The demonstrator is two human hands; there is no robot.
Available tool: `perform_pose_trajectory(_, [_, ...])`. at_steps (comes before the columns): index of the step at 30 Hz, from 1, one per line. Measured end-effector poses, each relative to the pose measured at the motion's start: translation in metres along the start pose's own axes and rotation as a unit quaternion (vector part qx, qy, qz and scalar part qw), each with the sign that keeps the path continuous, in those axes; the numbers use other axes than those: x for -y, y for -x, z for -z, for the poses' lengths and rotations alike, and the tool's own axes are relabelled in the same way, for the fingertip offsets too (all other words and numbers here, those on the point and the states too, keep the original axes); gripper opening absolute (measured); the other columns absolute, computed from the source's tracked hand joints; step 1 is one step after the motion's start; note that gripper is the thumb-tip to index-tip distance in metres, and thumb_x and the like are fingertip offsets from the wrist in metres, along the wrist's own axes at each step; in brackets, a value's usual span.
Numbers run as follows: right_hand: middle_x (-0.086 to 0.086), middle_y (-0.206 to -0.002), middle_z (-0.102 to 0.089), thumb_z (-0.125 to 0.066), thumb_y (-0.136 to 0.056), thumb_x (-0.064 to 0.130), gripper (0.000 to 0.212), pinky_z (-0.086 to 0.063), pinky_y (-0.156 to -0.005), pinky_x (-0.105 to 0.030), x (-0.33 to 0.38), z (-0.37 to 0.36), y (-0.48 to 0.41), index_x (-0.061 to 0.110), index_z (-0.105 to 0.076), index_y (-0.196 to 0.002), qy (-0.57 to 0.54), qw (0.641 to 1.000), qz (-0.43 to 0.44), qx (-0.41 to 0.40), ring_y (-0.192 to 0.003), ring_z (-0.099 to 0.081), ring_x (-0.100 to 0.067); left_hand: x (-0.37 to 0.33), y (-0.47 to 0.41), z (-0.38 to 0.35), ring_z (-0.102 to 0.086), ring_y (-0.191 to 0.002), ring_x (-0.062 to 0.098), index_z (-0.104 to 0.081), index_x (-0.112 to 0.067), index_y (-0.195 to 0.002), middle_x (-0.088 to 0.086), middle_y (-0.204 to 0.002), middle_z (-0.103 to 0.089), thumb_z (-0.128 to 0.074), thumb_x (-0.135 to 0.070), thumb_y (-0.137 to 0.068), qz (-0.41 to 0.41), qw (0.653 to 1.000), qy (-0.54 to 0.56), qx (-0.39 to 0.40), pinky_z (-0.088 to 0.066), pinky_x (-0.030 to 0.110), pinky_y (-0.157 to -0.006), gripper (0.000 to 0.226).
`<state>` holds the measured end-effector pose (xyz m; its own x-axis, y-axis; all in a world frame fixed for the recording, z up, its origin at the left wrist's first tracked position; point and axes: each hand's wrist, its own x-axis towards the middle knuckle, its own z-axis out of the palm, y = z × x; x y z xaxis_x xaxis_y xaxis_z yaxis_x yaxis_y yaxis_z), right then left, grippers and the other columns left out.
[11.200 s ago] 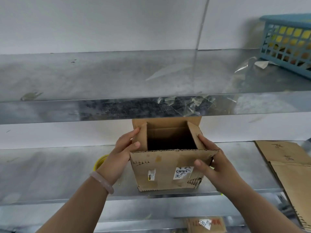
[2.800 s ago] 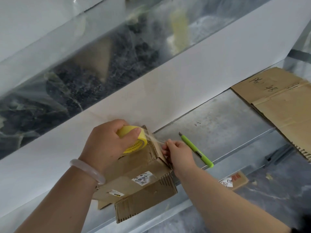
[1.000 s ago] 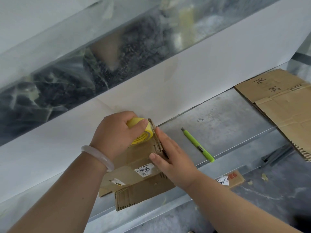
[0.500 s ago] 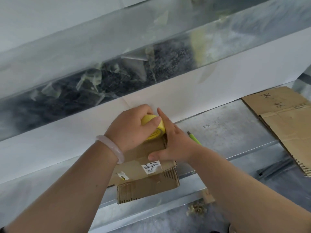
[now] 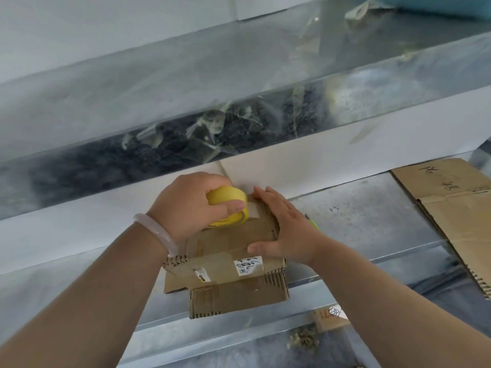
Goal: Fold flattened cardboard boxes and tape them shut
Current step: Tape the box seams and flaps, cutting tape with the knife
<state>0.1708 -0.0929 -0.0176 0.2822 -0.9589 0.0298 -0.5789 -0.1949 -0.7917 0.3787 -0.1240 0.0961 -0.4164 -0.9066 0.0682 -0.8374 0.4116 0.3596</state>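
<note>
A small brown cardboard box (image 5: 225,264) with white labels lies on the metal shelf (image 5: 358,224), its flaps folded down toward me. My left hand (image 5: 186,205) grips a yellow roll of clear tape (image 5: 228,208) on the box's far top edge. A strip of tape runs from the roll onto the box. My right hand (image 5: 289,229) lies flat along the box's right side, fingers straight, thumb pressing the top face.
A green utility knife (image 5: 313,224) peeks out behind my right hand. Flattened cardboard (image 5: 451,208) lies on the shelf at the right. An upper metal shelf (image 5: 239,83) with tape scraps overhangs. Another labelled cardboard piece (image 5: 329,317) sits below.
My view has shifted, so the box sits more square to me. My right hand has slid along the box's right side, still flat. My left hand keeps gripping the tape roll.
</note>
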Motion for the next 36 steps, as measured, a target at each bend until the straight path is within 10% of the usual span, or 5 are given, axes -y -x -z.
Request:
perform_pose_trajectory(12, [0.027,-0.159,-0.009,-0.07,-0.077,0.062,0.098,0.002,-0.107,-0.013,0.002,0.003,0.001,0.039,-0.015,-0.155,0.097,0.994,0.041,0.02,-0.142,0.014,0.013,0.007,0.007,0.018,-0.053,-0.108,0.009,-0.045,-0.046,-0.135,-0.015,-0.12,-0.055,-0.051,-0.069,-0.082,-0.032,0.967,-0.239,0.082,-0.044,0.028,-0.083,0.058])
perform_pose_trajectory(20, [0.029,-0.157,-0.011,-0.068,-0.074,0.066,0.098,-0.009,-0.115,-0.024,0.0,0.001,0.002,0.04,-0.016,-0.153,0.099,0.994,0.042,0.012,-0.143,0.011,0.013,0.04,0.022,0.037,-0.055,-0.098,-0.002,-0.047,-0.056,-0.115,-0.031,-0.108,-0.055,-0.052,-0.071,-0.077,-0.033,0.994,-0.049,0.094,-0.049,0.031,-0.083,0.041])
perform_pose_trajectory(36, [0.032,-0.155,-0.013,-0.056,-0.067,0.078,0.096,-0.015,-0.12,-0.033,-0.001,0.001,0.002,0.041,-0.025,-0.151,0.101,0.994,0.04,0.006,-0.143,0.009,0.013,0.058,0.032,0.043,-0.047,-0.088,0.003,-0.02,-0.052,-0.144,-0.021,-0.105,-0.047,-0.045,-0.066,-0.086,-0.051,0.966,-0.226,0.114,-0.042,0.023,-0.074,0.065])
